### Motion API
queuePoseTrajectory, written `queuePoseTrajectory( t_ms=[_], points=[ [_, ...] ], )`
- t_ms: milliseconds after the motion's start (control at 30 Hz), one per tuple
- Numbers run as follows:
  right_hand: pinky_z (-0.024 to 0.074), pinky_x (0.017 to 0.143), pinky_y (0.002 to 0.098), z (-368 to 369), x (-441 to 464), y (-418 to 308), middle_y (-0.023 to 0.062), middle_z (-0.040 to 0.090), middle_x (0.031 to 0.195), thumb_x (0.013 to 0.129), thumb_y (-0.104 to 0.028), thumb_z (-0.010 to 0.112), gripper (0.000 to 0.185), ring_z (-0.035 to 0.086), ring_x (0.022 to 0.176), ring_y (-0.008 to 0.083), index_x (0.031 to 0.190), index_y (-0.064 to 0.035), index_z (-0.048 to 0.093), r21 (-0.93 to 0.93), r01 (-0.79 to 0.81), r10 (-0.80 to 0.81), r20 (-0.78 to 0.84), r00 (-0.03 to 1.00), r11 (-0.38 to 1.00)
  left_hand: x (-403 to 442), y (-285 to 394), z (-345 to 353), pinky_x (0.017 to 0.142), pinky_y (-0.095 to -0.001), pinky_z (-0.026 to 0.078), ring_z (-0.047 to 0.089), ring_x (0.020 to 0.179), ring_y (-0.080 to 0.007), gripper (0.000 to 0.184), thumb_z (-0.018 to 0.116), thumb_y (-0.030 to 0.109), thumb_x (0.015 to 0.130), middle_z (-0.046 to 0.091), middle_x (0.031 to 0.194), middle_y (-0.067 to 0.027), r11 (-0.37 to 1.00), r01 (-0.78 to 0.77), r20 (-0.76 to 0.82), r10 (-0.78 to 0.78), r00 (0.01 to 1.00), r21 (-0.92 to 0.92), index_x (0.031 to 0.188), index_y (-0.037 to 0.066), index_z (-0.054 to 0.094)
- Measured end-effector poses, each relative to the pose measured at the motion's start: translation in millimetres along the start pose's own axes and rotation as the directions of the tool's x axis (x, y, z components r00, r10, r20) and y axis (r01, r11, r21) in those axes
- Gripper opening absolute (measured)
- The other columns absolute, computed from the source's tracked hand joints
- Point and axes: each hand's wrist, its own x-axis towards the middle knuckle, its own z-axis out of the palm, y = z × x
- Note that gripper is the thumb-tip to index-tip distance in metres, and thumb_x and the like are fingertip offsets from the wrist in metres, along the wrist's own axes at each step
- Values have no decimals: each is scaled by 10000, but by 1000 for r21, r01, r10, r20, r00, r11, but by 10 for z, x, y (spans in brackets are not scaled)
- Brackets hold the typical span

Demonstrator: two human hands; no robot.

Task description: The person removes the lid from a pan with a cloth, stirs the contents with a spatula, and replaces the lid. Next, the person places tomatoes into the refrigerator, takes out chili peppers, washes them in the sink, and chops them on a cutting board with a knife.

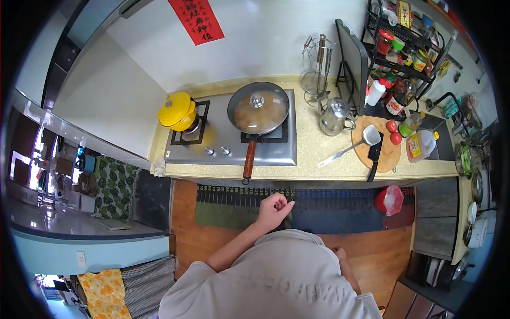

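My left hand (275, 209) is held in front of my body, its fingers curled in loosely and nothing visible in them. Low at my right side hangs my right hand (340, 252), mostly hidden behind my shirt, so its fingers cannot be made out. Beyond my left hand, a frying pan (249, 148) with a glass lid (271, 111) sits on the right burner of the gas stove (212, 141), its wooden handle pointing toward me. The lid looks fogged, with brownish food beneath. A yellow pot (177, 111) stands on the left burner.
Right of the stove are a metal kettle (336, 117), a round cutting board (392, 151) bearing a ladle (366, 137) and a cleaver (375, 154), tomatoes (392, 126) and an oil jug (422, 144). A spice rack (406, 53) stands behind. On the floor is a red bin (389, 200).
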Motion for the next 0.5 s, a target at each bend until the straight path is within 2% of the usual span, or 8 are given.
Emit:
queuePoseTrajectory(
  t_ms=[67, 167, 267, 500],
  points=[
    [507, 869, 449, -28, -20, -81, 259, 659, 989, 820, -258, 586, 286, 632, 1000, 409, 923, -13, 693, -7, 16, -16, 9, 1000, 1000, -18, -12, -42, 478, -210, 331, 389, 543, -22, 256, 741, 73, 829, 459, 606, 48, 998, 58, -1, -58, 998, -28, 693, 50, 525],
    [503, 877, 449, -19, -21, -161, 270, 651, 1000, 818, -253, 584, 283, 625, 1016, 411, 923, -12, 689, 30, 32, -34, 41, 999, 999, -31, -70, -80, 481, -212, 337, 396, 545, -26, 254, 743, 78, 829, 466, 609, 43, 999, 40, -27, -40, 999, -20, 694, 47, 530],
    [500, 880, 456, -95, -101, -312, 276, 648, 1011, 825, -252, 572, 287, 622, 1023, 414, 928, -9, 686, -19, 0, 0, 11, 1000, 1000, -53, -130, -109, 485, -215, 343, 402, 549, -30, 248, 746, 82, 827, 472, 613, 37, 998, 65, -30, -66, 997, -16, 698, 45, 536],
    [493, 901, 455, -65, 6, -275, 274, 649, 1024, 857, -265, 535, 303, 619, 1034, 413, 947, -23, 693, -88, 49, -44, 52, 998, 995, -76, -104, -131, 490, -216, 351, 405, 550, -33, 243, 751, 81, 821, 480, 618, 34, 997, 71, -38, -71, 997, -12, 702, 45, 542]
  ],
)
